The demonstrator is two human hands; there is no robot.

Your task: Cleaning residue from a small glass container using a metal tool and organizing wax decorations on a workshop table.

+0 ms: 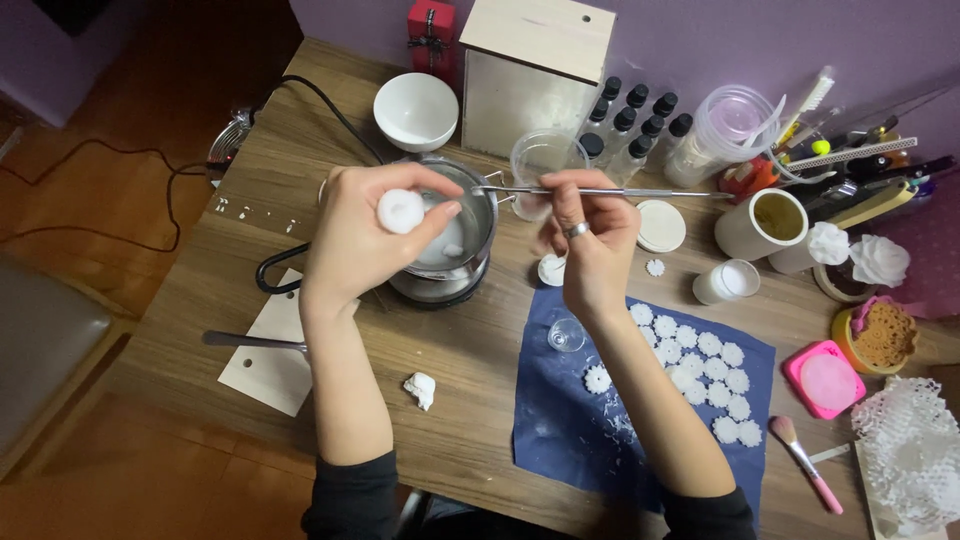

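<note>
My left hand (362, 238) holds a small round white wax piece (400, 211) between thumb and fingers, above the left side of a metal pot (470, 232) on a small hotplate. My right hand (590, 250), wearing a ring, grips a thin metal tool (640, 192) whose tip points left toward the pot's rim. Below my right wrist lies a dark blue cloth (570, 410) with several white flower-shaped pieces (705, 370) laid in rows.
A white bowl (415, 108), a wooden box (535, 75), dark-capped bottles (635, 125) and clear plastic cups (735, 125) stand at the back. A white mug (762, 224), pink dish (824, 378), brush (805, 462), white card with a knife (265, 345) and a crumpled white scrap (421, 388) lie around.
</note>
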